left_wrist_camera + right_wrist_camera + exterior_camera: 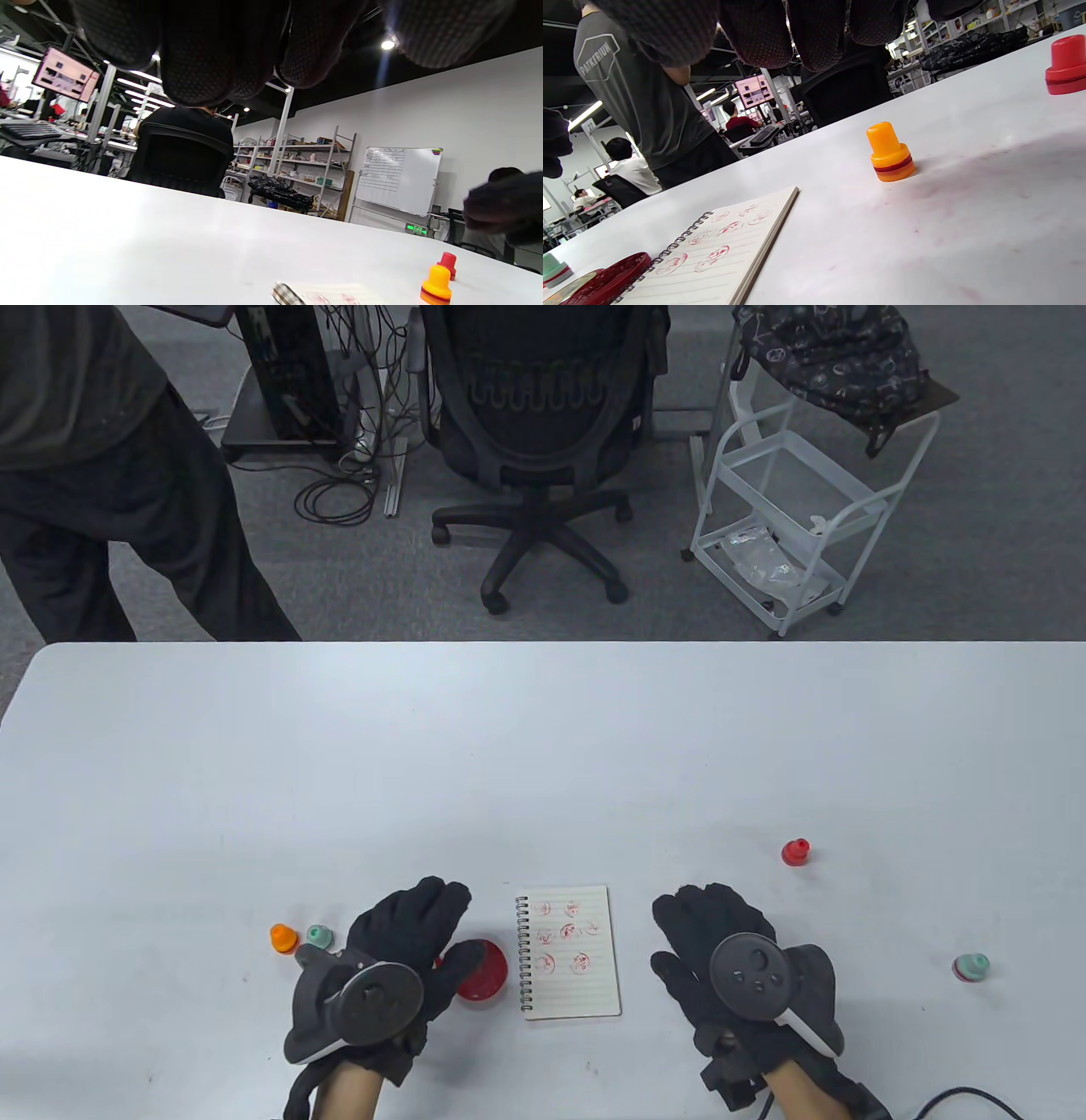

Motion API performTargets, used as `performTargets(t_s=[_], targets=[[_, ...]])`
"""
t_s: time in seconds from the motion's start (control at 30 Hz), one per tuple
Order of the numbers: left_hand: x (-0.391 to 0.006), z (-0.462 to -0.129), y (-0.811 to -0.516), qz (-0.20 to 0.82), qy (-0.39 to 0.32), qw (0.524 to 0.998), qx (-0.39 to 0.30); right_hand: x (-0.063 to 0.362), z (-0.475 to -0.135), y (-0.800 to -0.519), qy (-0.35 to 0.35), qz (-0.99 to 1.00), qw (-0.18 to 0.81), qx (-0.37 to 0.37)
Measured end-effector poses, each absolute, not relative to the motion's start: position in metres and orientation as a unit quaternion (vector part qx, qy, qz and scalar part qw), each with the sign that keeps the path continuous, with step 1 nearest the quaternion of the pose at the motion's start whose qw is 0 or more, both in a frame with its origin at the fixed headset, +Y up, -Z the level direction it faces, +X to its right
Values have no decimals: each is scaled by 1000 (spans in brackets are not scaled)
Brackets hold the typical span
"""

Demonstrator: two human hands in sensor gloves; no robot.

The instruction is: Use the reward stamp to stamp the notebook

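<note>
Setting: open-plan office or lab workspace. Evidence: grey carpet floor [976, 517]; black mesh office chair [539, 432] on castors; computer tower [284, 369] with loose cables [339, 487]; white wheeled utility cart [797, 500]; white work table [543, 763]. Wrist views add metal shelving [297, 165] stocked with small items, a written-on whiteboard [396, 180], wall-mounted monitor [65, 74], ceiling strip lights [138, 82], desks with a keyboard [29, 130], and seated people [630, 167] at further workstations.

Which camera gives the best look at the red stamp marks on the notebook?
The table view: the notebook lies flat with its whole stamped page visible. The right wrist view shows the marks at a low slant; the left wrist view catches only its edge.
</note>
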State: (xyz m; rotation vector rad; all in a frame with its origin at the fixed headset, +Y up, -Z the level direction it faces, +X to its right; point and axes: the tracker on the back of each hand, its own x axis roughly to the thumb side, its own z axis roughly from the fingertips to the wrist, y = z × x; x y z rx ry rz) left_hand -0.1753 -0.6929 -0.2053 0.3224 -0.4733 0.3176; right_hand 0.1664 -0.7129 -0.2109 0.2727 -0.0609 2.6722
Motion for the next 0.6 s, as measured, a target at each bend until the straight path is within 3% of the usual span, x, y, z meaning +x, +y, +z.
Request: performTargets(t_s=[0.1,0.23,0.6], targets=[[-162,-206,-711,120,-265,952,93,171,-214,-714,-21,970,225,89],[-154,-203,-717,54,-286,952,90,176,-215,-716,-17,969,234,74],[-159,-196,-709,58,-288,950,110,188,-212,-698,-57,968,241,52]])
